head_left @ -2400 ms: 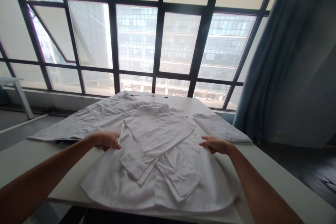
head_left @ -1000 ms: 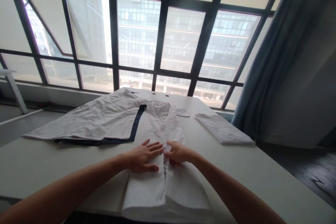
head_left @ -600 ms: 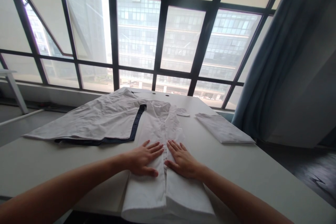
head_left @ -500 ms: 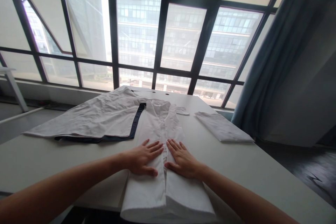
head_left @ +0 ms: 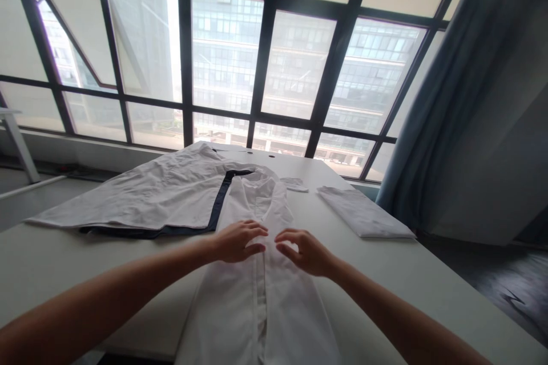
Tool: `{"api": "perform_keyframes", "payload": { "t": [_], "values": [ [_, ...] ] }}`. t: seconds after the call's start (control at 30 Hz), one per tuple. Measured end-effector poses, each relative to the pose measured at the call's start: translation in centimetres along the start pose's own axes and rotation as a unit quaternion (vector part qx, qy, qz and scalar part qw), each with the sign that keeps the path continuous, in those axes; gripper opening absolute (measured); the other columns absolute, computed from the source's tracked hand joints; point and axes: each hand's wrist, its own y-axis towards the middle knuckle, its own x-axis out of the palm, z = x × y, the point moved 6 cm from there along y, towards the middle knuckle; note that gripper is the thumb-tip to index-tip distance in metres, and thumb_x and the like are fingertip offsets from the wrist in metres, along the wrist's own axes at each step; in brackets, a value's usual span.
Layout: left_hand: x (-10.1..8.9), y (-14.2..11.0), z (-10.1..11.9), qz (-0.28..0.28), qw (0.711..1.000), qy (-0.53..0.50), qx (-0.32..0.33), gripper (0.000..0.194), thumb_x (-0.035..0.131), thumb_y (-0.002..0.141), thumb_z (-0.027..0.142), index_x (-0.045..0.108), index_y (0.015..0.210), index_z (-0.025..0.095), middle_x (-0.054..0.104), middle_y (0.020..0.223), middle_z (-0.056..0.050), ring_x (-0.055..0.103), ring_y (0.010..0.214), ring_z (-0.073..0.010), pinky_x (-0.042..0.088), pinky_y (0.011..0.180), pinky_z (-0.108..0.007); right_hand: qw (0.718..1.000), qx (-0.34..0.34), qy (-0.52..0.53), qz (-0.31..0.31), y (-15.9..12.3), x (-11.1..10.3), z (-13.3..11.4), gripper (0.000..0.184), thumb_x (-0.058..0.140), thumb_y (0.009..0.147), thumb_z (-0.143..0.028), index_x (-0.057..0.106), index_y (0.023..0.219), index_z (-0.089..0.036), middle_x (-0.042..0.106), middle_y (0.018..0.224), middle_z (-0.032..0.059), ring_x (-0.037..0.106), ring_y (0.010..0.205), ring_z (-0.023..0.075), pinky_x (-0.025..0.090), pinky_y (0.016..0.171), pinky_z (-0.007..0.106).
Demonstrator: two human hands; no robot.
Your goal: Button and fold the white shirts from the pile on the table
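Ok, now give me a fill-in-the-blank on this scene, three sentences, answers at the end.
The left hand and right hand are over the white shirt, one on each ____ of its button strip.
The white garment left of the shirt has an edge band of dark ____.
The folded white cloth lies on the ____ side of the table.

Missing words: side; blue; right.
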Motion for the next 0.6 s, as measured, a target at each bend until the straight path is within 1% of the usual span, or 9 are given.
{"api": "perform_keyframes", "payload": {
  "t": [0.03,0.07,0.1,0.17,0.23,0.3,0.4,0.5,0.6],
  "values": [
    [0.7,0.7,-0.3,-0.011,1.0,0.018,0.007,0.05,0.049,0.096,0.049,0.056,0.135,0.018,0.056,0.141,-0.015,0.049,0.132,-0.0293,0.036,0.112,-0.046,0.999,0.005,-0.03,0.033,1.2,-0.5,1.6,0.037,0.049,0.097,-0.043,0.072,0.112,-0.019,0.07,0.118,0.0124,0.065,0.109,0.0254,0.049,0.098,0.04],
    [1.6,1.2,-0.6,-0.033,0.999,0.031,0.011,0.058,0.05,0.095,0.052,0.049,0.142,0.019,0.047,0.149,-0.016,0.041,0.14,-0.0305,0.03,0.116,-0.049,0.997,0.015,-0.061,0.048,2.4,-0.7,3.3,0.039,0.049,0.096,-0.041,0.069,0.121,-0.017,0.065,0.127,0.0144,0.06,0.119,0.0272,0.045,0.104,0.042],
    [2.4,1.6,-0.9,-0.058,0.997,0.04,0.009,0.064,0.05,0.094,0.054,0.043,0.147,0.018,0.04,0.154,-0.016,0.033,0.144,-0.0313,0.024,0.118,-0.052,0.995,0.029,-0.088,0.048,3.7,-0.7,5.2,0.044,0.049,0.096,-0.039,0.064,0.129,-0.014,0.059,0.136,0.0165,0.054,0.127,0.0288,0.041,0.109,0.044],
    [3.7,1.8,-1.3,-0.104,0.994,0.044,-0.001,0.069,0.045,0.095,0.058,0.037,0.151,0.018,0.032,0.157,-0.015,0.025,0.147,-0.0318,0.017,0.12,-0.055,0.989,0.057,-0.132,0.019,6.2,-0.1,8.7,0.052,0.046,0.096,-0.038,0.054,0.14,-0.01,0.046,0.148,0.0186,0.041,0.139,0.0298,0.033,0.115,0.047],
    [4.3,1.5,-1.5,-0.128,0.991,0.034,-0.011,0.07,0.038,0.097,0.06,0.034,0.153,0.019,0.029,0.158,-0.014,0.022,0.148,-0.0311,0.012,0.12,-0.055,0.982,0.088,-0.164,-0.02,8.5,0.5,11.8,0.056,0.04,0.099,-0.039,0.045,0.146,-0.01,0.035,0.155,0.018,0.03,0.145,0.0288,0.026,0.118,0.05],
    [4.4,1.3,-1.6,-0.13,0.991,0.022,-0.015,0.071,0.034,0.097,0.062,0.031,0.154,0.019,0.027,0.159,-0.013,0.02,0.149,-0.0303,0.01,0.121,-0.055,0.973,0.126,-0.184,-0.052,10.6,0.9,14.6,0.06,0.032,0.101,-0.042,0.037,0.151,-0.01,0.027,0.159,0.0165,0.023,0.148,0.0273,0.02,0.119,0.052],
    [4.1,1.1,-1.6,-0.124,0.992,0.003,-0.011,0.073,0.033,0.097,0.064,0.028,0.155,0.02,0.025,0.16,-0.014,0.019,0.149,-0.0302,0.009,0.121,-0.055,0.961,0.178,-0.197,-0.074,13.3,0.9,18.2,0.062,0.024,0.103,-0.046,0.028,0.155,-0.012,0.018,0.162,0.015,0.017,0.15,0.0245,0.013,0.119,0.051],
    [3.9,1.1,-1.7,-0.126,0.992,-0.014,-0.009,0.075,0.033,0.097,0.064,0.027,0.156,0.02,0.024,0.16,-0.014,0.018,0.149,-0.0302,0.009,0.121,-0.055,0.952,0.217,-0.203,-0.067,15.4,0.6,20.9,0.064,0.02,0.104,-0.049,0.02,0.157,-0.012,0.015,0.163,0.016,0.013,0.15,0.0231,0.011,0.119,0.049],
    [4.0,1.2,-1.7,-0.13,0.991,-0.023,-0.007,0.076,0.034,0.096,0.064,0.026,0.156,0.018,0.024,0.16,-0.014,0.018,0.149,-0.0301,0.009,0.121,-0.055,0.94,0.256,-0.217,-0.054,16.8,0.1,22.6,0.064,0.017,0.104,-0.049,0.021,0.156,-0.012,0.017,0.162,0.0159,0.014,0.15,0.0236,0.011,0.119,0.049]
  ]
}}
